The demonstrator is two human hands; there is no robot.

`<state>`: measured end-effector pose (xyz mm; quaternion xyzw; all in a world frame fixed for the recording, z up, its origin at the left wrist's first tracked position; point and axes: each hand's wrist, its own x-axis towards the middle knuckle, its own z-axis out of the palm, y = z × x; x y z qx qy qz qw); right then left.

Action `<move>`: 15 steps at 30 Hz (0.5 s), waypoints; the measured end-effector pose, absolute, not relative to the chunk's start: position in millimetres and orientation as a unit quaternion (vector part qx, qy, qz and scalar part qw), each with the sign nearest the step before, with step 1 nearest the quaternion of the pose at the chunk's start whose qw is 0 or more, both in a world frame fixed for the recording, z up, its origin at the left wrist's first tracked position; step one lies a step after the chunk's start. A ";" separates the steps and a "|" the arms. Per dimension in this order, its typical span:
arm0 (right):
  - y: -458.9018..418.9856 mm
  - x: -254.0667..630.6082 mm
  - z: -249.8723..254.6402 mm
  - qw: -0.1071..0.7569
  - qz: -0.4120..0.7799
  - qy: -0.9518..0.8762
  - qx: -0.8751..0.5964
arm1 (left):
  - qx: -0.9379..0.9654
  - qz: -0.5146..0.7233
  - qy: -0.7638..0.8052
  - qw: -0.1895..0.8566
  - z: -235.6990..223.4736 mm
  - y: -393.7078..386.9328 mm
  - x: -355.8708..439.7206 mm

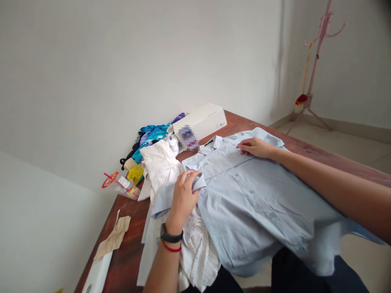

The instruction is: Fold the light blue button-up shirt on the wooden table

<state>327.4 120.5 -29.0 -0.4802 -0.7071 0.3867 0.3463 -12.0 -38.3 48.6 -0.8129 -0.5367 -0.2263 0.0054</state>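
Observation:
A light blue button-up shirt (pixel 244 195) lies spread over the table, its collar toward the wall and its lower edge hanging over the front. At the shirt's left side, my left hand (pixel 185 193) closes with thumb and fingers around a folded bit of its short sleeve. My right hand (pixel 255 147) rests on the upper part of the shirt, its fingers bent together and pinching the cloth; the exact fingertip contact is partly hidden. Beneath the left sleeve lies a white striped garment (pixel 160 162), which comes out again below my left wrist.
A long white box (pixel 203 122) stands at the back beside a heap of blue and dark clothes (pixel 152 136). A plastic cup (pixel 130 190) is at the left edge of the brown table (pixel 126 240), with brown paper (pixel 114 238) nearer. A pink coat stand (pixel 316 61) occupies the corner.

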 end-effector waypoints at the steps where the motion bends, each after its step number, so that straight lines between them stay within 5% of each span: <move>1: 120.8 327.6 -29.1 0.347 0.389 -0.707 -0.477 | -0.800 -0.210 -0.561 0.023 55.0 -40.5 -18.5; 10: 122.8 329.5 -31.4 0.357 0.404 -0.703 -0.464 | -0.576 -0.173 -0.799 0.020 85.6 -42.9 -54.2; 15: 123.0 330.1 -31.2 0.357 0.410 -0.701 -0.461 | -0.517 -0.268 -0.792 -0.182 83.8 -42.1 -60.3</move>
